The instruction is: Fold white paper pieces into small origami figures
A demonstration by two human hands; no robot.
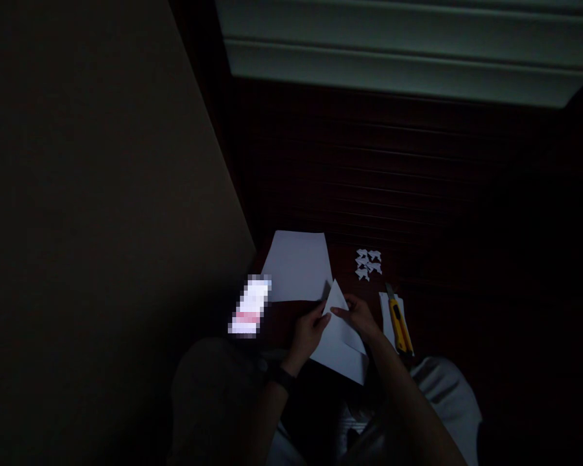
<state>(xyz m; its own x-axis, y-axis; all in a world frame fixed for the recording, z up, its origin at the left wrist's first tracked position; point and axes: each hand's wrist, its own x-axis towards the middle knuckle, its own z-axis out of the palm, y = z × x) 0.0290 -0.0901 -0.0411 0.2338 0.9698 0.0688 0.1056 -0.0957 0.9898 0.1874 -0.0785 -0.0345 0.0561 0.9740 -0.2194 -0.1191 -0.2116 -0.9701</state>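
In a dim room I hold a white sheet of paper (342, 346) folded to a point over a dark wooden surface (350, 259). My left hand (308, 333) pinches the paper's left edge near the tip. Closed on the sheet's right side by the fold is my right hand (359, 317). A dark band sits on my left wrist.
A flat white sheet (296, 265) lies behind my hands. Several small folded paper pieces (368, 263) sit in a cluster at the back right. A yellow utility knife (399, 320) rests on a paper strip to the right. A bright blurred screen (250, 305) glows at left.
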